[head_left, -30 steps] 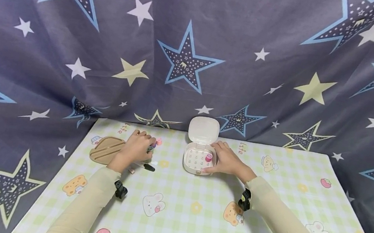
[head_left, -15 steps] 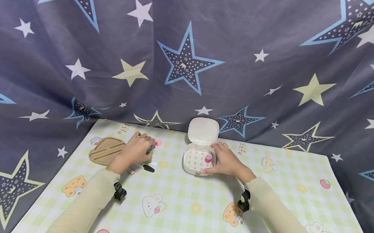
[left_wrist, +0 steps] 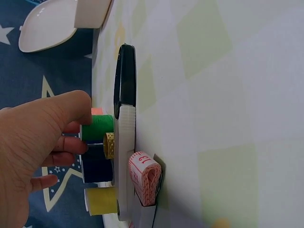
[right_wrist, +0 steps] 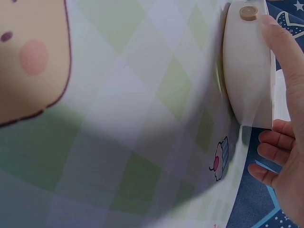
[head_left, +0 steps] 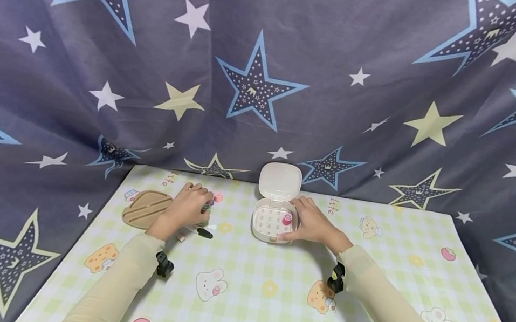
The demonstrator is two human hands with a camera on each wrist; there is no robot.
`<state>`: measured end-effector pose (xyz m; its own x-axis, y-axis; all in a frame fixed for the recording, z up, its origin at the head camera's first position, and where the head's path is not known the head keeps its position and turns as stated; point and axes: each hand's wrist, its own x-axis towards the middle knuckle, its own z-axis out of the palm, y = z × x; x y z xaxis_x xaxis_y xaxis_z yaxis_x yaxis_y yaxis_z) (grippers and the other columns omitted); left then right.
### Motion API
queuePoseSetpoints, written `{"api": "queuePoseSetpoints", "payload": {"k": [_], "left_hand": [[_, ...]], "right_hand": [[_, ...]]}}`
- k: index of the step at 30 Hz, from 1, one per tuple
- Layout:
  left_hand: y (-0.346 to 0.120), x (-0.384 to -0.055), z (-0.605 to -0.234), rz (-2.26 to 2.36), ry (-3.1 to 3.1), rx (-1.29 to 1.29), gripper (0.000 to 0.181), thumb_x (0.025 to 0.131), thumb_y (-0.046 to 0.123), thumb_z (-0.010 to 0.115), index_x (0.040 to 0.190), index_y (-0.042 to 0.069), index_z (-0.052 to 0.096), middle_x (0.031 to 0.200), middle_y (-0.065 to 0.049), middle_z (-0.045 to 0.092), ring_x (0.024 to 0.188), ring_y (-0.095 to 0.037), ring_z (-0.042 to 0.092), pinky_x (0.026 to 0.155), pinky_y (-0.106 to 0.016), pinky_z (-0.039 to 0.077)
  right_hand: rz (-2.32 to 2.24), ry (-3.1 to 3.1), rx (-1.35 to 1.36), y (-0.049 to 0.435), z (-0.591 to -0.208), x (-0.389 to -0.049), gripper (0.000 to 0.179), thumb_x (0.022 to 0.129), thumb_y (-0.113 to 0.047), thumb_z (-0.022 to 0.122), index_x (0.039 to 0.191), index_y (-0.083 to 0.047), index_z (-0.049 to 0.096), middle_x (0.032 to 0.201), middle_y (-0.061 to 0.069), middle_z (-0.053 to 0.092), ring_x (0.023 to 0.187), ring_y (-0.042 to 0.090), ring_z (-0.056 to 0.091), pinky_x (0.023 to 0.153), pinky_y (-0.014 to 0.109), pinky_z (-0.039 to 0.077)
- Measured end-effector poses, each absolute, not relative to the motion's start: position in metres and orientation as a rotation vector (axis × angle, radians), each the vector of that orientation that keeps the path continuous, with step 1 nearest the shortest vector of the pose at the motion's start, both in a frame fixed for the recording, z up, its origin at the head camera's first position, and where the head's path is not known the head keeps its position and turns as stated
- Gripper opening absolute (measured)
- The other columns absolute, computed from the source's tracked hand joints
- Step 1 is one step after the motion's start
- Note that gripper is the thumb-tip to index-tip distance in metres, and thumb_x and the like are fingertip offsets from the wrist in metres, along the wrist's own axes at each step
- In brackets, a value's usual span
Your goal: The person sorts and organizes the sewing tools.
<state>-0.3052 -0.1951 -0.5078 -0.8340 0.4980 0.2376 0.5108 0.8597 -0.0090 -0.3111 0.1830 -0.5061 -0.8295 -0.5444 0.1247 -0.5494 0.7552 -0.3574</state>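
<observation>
My left hand point(head_left: 188, 209) is at the left of the table, thumb and index finger pinching a green thread spool point(left_wrist: 97, 127). Beside that spool, in the left wrist view, stand a navy spool point(left_wrist: 96, 165) and a yellow spool point(left_wrist: 102, 201), with a gold thimble point(left_wrist: 109, 145) close by. My right hand point(head_left: 313, 224) grips the right side of an open white sewing box point(head_left: 260, 229), thumb near its brown clasp point(right_wrist: 248, 13) and fingers toward the back. A pink spool point(head_left: 287, 218) sits on the pegged insert inside the box.
A tan grooved tray point(head_left: 143, 210) lies left of my left hand. Around that hand are a black-and-white slim tool point(left_wrist: 125, 78), a rolled tape measure point(left_wrist: 144, 172) and another pink spool point(head_left: 218, 196). The box lid point(head_left: 280, 180) stands raised before the star-patterned curtain.
</observation>
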Motion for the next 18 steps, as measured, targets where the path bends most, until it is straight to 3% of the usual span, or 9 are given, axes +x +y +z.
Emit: {"api": "queuePoseSetpoints", "payload": {"k": [18], "left_hand": [[-0.1973,-0.2998,-0.5058,-0.158,-2.760,-0.803,0.017,0.081,0.013,0.069,0.098,0.009,0.068,0.092,-0.004,0.068,0.087,-0.024,0.054,0.092,-0.053,0.044]], "right_hand": [[0.624,-2.926,0.915,0.1824,-0.5043,-0.3097,0.111,0.062,-0.061,0.090,0.142,0.004,0.049,0.136,0.020,0.055,0.126,0.034,0.050,0.112,0.049,0.042]]}}
